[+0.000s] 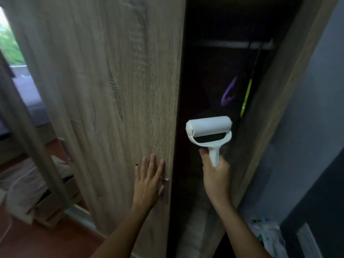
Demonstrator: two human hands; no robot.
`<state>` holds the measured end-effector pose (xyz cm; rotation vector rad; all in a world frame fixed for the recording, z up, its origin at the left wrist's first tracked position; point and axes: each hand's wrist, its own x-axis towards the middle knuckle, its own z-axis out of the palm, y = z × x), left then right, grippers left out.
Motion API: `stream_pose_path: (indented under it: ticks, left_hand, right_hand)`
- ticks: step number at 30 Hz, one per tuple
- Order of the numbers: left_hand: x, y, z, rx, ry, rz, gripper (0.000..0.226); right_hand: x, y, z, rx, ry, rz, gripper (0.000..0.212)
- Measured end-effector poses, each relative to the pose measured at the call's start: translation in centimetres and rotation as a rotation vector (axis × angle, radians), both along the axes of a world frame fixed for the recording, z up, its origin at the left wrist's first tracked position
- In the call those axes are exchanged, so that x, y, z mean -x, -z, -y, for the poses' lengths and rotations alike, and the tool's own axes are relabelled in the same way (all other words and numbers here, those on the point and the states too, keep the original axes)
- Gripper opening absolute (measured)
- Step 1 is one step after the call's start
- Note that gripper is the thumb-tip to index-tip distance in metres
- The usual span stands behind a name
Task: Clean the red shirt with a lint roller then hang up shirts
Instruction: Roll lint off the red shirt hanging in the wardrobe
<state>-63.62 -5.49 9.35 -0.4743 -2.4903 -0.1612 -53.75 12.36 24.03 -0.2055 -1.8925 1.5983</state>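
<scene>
My right hand (216, 175) grips the handle of a white lint roller (209, 130), held upright in front of the dark opening of a wooden wardrobe. My left hand (149, 183) lies flat with fingers spread against the wardrobe door (104, 90), just left of its small metal handle (166, 187). Inside the wardrobe a metal rail (234, 44) runs across the top, with a purple hanger (229, 93) and a green hanger (245, 98) hanging from it. No red shirt is in sight.
A grey-blue wall (307, 127) stands to the right, with a plastic bag (268, 235) on the floor at its foot. At the left are a window (9, 45), a grey sofa (31, 94), white bags (22, 187) and a reddish floor (37, 243).
</scene>
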Motion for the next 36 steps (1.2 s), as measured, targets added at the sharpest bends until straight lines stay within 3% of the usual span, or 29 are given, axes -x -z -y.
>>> stream_pose_path:
  ticks: [3, 10, 22, 36]
  left_hand:
    - [0.1, -1.5, 1.3, -0.102, -0.056, 0.037, 0.086]
    - [4.3, -10.4, 2.2, -0.171, -0.101, -0.035, 0.103]
    - [8.8, -10.4, 10.2, -0.035, -0.201, -0.002, 0.097]
    - [13.6, -11.3, 18.6, -0.191, -0.233, 0.126, 0.099]
  right_hand:
    - [1.6, 0.3, 0.5, -0.045, -0.057, 0.053, 0.029]
    - [5.9, -0.3, 4.1, 0.019, -0.136, 0.053, 0.017]
    - [11.3, -0.8, 8.0, 0.046, -0.152, 0.037, 0.017]
    - [15.1, -0.8, 12.6, -0.017, -0.018, 0.019, 0.031]
